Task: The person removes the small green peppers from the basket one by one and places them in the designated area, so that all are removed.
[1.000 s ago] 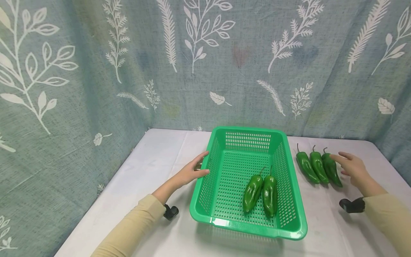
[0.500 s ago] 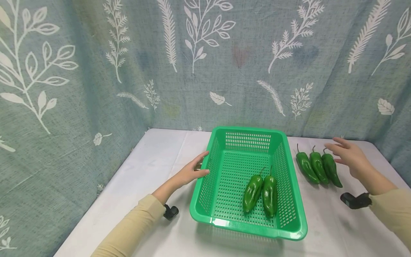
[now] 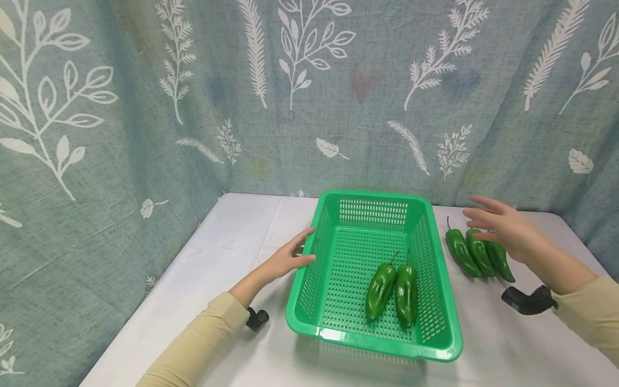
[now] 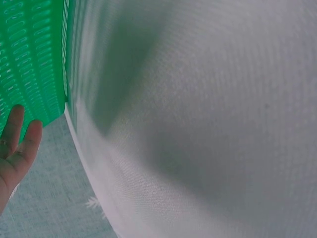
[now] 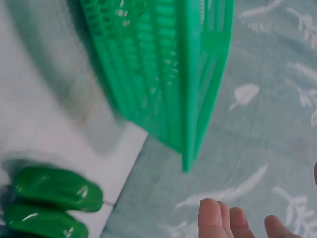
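A green plastic basket point(image 3: 374, 342) with perforated walls stands on the white table. Two green peppers point(image 3: 380, 293) lie side by side inside it, toward the front right. My left hand point(image 3: 285, 260) is at the basket's left wall, its fingers and thumb spread against the rim; in the left wrist view its fingertips point(image 4: 33, 130) lie near the green wall. My right hand point(image 3: 515, 228) hovers, fingers extended and holding nothing, over three more green peppers point(image 3: 462, 253) lined up right of the basket. It partly covers two of them. The right wrist view shows two peppers point(image 5: 57, 188) and the basket side.
A grey-green curtain point(image 3: 358, 107) with white leaf prints hangs behind the table and along its left side. The white tablecloth point(image 3: 227, 236) extends left of the basket. Black wrist devices point(image 3: 527, 301) sit below each sleeve.
My right hand has risen from beside the rightmost pepper and moved left and away over the row, still holding nothing. The left hand, basket and peppers have stayed put.
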`<state>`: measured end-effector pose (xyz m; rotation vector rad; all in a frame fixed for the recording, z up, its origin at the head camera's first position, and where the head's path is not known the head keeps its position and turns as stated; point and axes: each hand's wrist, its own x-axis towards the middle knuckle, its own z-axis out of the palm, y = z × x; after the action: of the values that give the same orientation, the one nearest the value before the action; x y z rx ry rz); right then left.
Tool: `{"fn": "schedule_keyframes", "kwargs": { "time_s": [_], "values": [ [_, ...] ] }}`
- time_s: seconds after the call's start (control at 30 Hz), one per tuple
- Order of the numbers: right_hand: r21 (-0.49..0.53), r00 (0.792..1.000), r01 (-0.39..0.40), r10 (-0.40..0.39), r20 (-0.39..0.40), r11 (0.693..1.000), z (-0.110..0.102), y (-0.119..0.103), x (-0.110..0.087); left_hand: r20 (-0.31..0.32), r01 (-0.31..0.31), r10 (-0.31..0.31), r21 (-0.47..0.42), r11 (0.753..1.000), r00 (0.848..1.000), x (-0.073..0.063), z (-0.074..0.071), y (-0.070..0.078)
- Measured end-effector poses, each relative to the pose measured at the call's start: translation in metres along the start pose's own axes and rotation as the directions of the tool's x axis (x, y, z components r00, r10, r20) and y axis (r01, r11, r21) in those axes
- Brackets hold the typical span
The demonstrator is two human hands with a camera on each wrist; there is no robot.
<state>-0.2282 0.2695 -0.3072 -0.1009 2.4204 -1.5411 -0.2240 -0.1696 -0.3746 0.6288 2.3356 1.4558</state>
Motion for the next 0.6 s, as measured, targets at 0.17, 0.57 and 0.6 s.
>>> {"fn": "schedule_keyframes", "kwargs": {
  "time_s": [0.17, 0.57, 0.6],
  "values": [
    [0.089, 0.995, 0.005, -0.014, 0.097, 0.996, 0.014, -0.011, 0.0, 0.0, -0.002, 0.002, 0.01, 1.0, 1.0, 0.0, 0.0, 0.0],
    [0.193, 0.959, -0.066, 0.009, 0.282, 0.979, 0.065, -0.036, 0.001, -0.01, -0.006, 0.006, -0.002, 1.0, 1.0, 0.012, -0.002, -0.031],
    [0.195, 0.957, -0.077, 0.018, 0.289, 0.978, 0.07, -0.037, 0.002, -0.009, -0.011, 0.011, -0.004, 1.0, 1.0, 0.012, -0.002, -0.031]
  ]
}}
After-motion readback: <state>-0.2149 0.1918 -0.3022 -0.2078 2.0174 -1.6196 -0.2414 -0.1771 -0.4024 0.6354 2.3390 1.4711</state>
